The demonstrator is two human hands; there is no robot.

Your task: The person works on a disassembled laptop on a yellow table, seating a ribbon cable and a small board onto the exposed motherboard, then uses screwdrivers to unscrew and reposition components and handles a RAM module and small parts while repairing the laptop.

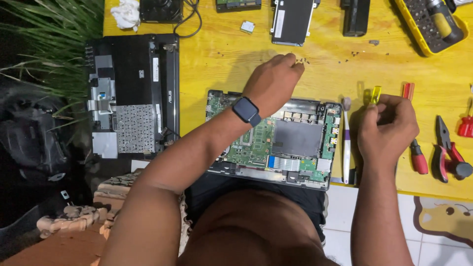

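I take the opened laptop base [276,140], its green circuit board bare, as my landmark on the yellow table [221,64]; it lies at the near table edge, straight ahead of me. My left hand [273,81], a dark smartwatch [246,111] on its wrist, reaches over the far edge of the base; its fingertips are pinched narrow over a scatter of small dark screws [304,61] just beyond the base, though whether they grip one I cannot tell. My right hand [389,128] hovers just right of the base, curled closed around a tool with a yellow translucent handle [375,93]; a red-handled screwdriver [413,128] lies partly under it. A white and purple toothbrush [346,143] lies along the right edge of the base; red-handled pliers [449,152] sit farther right. Left of the base rests the black keyboard cover [133,93], underside up; beyond the base, at the far right, stands a yellow bit case [428,24].
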